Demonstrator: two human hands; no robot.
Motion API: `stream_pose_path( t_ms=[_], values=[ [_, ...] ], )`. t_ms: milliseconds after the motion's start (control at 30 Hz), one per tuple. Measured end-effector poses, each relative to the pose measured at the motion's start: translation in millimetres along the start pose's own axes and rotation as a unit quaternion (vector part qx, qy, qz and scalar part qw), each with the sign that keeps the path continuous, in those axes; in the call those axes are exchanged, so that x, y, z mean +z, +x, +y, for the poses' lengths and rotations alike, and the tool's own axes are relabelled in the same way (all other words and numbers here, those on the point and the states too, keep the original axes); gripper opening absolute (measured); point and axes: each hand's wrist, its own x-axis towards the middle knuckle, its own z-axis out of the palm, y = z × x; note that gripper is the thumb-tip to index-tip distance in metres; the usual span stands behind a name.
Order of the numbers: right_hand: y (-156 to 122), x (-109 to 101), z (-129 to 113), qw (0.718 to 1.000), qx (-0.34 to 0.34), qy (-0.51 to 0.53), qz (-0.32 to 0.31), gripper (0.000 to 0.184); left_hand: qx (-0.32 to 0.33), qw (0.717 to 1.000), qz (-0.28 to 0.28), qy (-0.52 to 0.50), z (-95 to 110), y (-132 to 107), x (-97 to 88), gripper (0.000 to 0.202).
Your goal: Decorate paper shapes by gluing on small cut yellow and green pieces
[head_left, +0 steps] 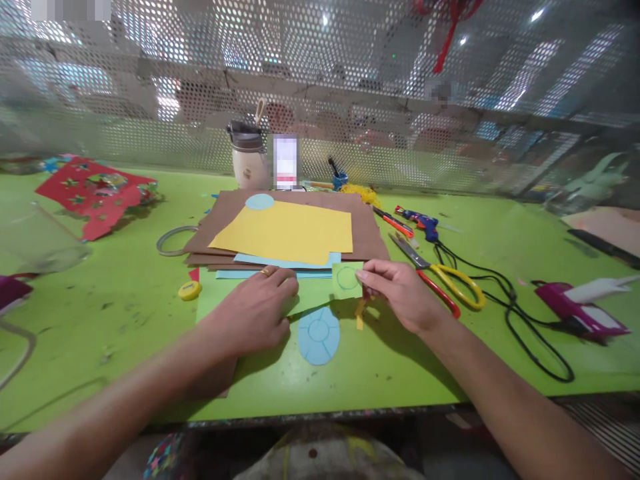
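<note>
My right hand point(400, 290) pinches a small light-green paper square point(345, 280) between thumb and fingers; a circle is drawn on the square. My left hand point(263, 303), with a ring on one finger, lies over a green paper sheet point(215, 297), fingers bent on top and thumb by its near edge. That edge looks slightly raised over the table. Just below, between the hands, lies a light-blue paper disc point(319, 337) marked with an inner circle and spoke lines. An orange paper scrap point(359, 315) is under my right hand.
Yellow paper point(285, 230) tops brown cardboard sheets point(205, 233). Scissors point(450, 277), a utility knife point(395, 222) and a blue glue gun point(423, 221) with a looping black cord lie right. A yellow tape measure point(190, 290) and tape roll point(173, 241) sit left; a cup point(249, 160) stands behind.
</note>
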Motion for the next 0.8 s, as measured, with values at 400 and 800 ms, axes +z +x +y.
stream_pose_path(
  t_ms=[400, 800],
  values=[
    [1, 0, 0, 0.998, 0.017, 0.051, -0.015, 0.022, -0.037, 0.956, 0.007, -0.290, -1, -2, -18.9, 0.029],
    [-1, 11, 7, 0.994, 0.049, 0.093, -0.035, 0.027, -0.175, 0.729, 0.009, -0.662, 17, 33, -12.9, 0.018]
  ],
)
